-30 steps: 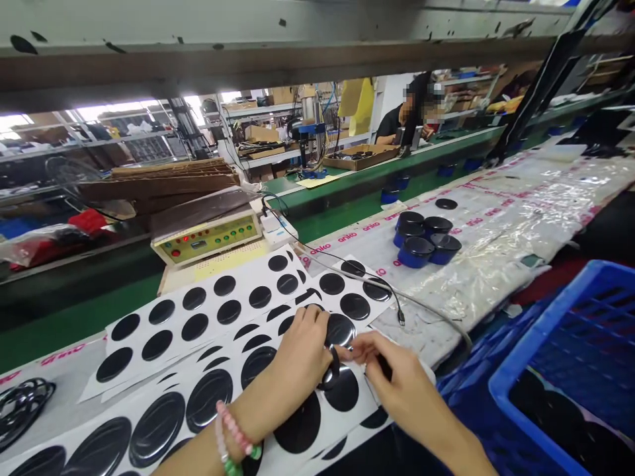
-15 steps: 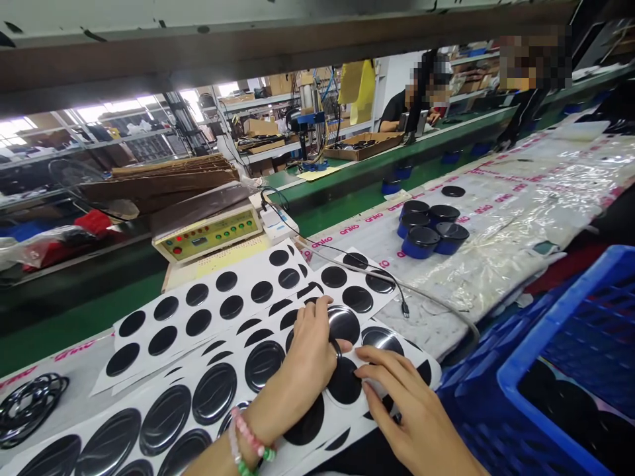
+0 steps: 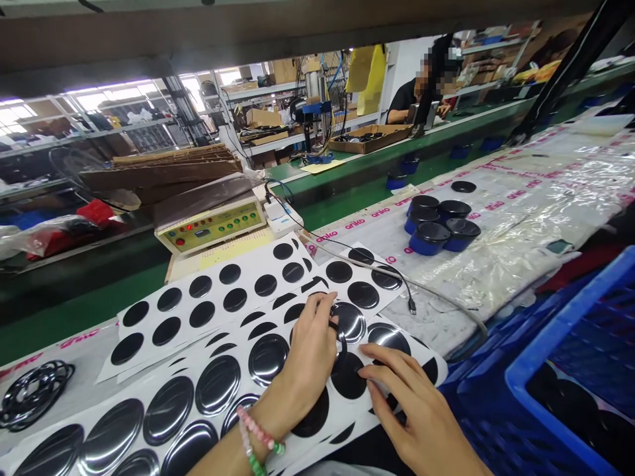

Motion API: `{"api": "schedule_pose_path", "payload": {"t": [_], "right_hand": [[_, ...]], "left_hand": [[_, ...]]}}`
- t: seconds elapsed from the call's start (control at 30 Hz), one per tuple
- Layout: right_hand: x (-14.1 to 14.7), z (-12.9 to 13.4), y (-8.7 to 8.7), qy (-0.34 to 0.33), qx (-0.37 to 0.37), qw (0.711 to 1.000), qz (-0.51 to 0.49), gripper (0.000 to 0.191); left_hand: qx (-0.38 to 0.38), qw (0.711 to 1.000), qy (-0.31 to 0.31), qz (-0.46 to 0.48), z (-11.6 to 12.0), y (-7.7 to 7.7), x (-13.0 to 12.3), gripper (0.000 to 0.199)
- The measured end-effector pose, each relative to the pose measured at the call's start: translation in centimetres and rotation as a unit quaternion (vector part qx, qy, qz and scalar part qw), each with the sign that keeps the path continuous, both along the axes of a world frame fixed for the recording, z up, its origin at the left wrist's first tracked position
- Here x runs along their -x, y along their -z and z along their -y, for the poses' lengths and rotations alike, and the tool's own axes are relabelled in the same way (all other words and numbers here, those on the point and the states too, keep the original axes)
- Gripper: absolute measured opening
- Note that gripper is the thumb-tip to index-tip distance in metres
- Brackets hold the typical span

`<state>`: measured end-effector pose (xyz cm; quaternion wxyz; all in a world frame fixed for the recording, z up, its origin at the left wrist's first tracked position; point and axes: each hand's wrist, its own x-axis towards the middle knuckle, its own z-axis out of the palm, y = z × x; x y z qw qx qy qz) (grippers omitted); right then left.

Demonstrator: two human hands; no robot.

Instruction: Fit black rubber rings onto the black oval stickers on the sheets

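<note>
My left hand (image 3: 312, 347), with a beaded bracelet at the wrist, has its fingers pinched around a thin black ring (image 3: 342, 344). The ring hangs beside the thumb, over the white sheet (image 3: 238, 354) of round black glossy discs. Just to the right, my right hand (image 3: 414, 396) has its fingers apart, with the fingertips at the edge of a black disc (image 3: 348, 375) on that sheet. Whether they touch it is unclear. More sheets lie beneath and behind. A pile of black rings (image 3: 37, 395) rests at the far left.
Blue-sided round parts with black tops (image 3: 429, 238) stand on the plastic-covered table. A cable (image 3: 411, 305) crosses behind my hands. A control box (image 3: 213, 226) sits behind the sheets, and a blue crate (image 3: 518, 377) is at the right. Across the green line, a person (image 3: 404, 102) is at work.
The camera view has shifted slightly, so the scene sits a little farther right. The ring at my left hand shows more clearly beside the thumb. My right hand keeps nearly the same pose.
</note>
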<state>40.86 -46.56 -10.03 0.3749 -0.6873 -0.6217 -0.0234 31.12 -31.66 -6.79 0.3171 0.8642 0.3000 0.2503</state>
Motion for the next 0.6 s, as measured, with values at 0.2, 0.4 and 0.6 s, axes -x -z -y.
{"api": "schedule_pose_path", "payload": {"t": [0.2, 0.4, 0.6], "right_hand": [[-0.02, 0.01, 0.35, -0.005, 0.002, 1.000, 0.003, 0.020], [-0.05, -0.02, 0.66, -0.003, 0.003, 1.000, -0.005, 0.021], [-0.26, -0.08, 0.44, -0.006, -0.001, 1.000, -0.013, 0.019]], "left_hand": [[-0.073, 0.995, 0.020, -0.058, 0.10, 0.28, 0.04, 0.052], [-0.095, 0.992, 0.051, -0.062, 0.53, 0.41, 0.04, 0.045], [-0.012, 0.994, 0.023, -0.103, 0.77, 0.15, -0.53, 0.038]]}}
